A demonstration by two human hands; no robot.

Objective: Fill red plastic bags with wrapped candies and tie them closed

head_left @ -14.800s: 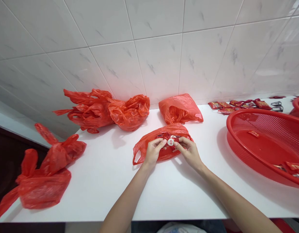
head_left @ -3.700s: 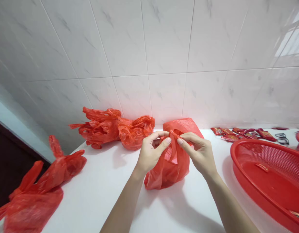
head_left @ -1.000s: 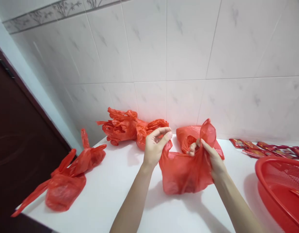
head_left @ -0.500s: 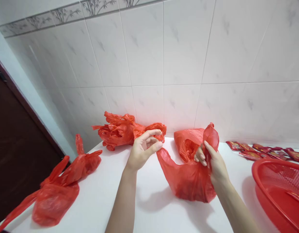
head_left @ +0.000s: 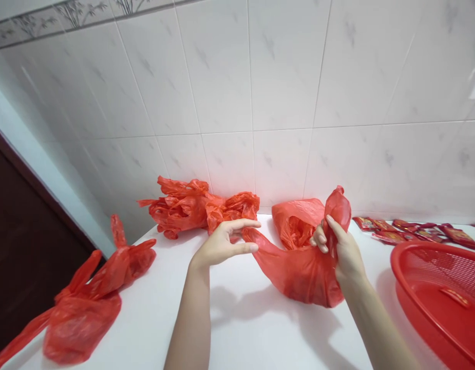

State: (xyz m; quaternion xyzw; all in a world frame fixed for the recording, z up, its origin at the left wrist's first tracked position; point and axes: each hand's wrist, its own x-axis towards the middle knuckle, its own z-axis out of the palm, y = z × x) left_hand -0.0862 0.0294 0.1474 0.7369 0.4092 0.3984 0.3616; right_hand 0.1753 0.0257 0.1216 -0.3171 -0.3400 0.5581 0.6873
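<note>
A red plastic bag [head_left: 302,275] hangs just above the white table, its lower part bulging. My right hand [head_left: 335,241] is closed around one gathered handle, whose top sticks up above the fist. The other handle stretches left to my left hand [head_left: 233,240]. My left thumb and fingers are spread apart around that handle's end, without pinching it. Behind the bag, another red bag [head_left: 299,205] rests near the wall with its crumpled opening showing.
Crumpled red bags [head_left: 187,205] lie against the tiled wall. Knotted red bags [head_left: 83,324] sit along the left table edge. A red basket [head_left: 422,293] with one small packet inside stands at the right. Several red packets [head_left: 418,231] lie behind it.
The fingers and thumb of my left hand have moved farther apart. The held bag has risen slightly, and its left handle looks fuller. The view has shifted a little to the right.
</note>
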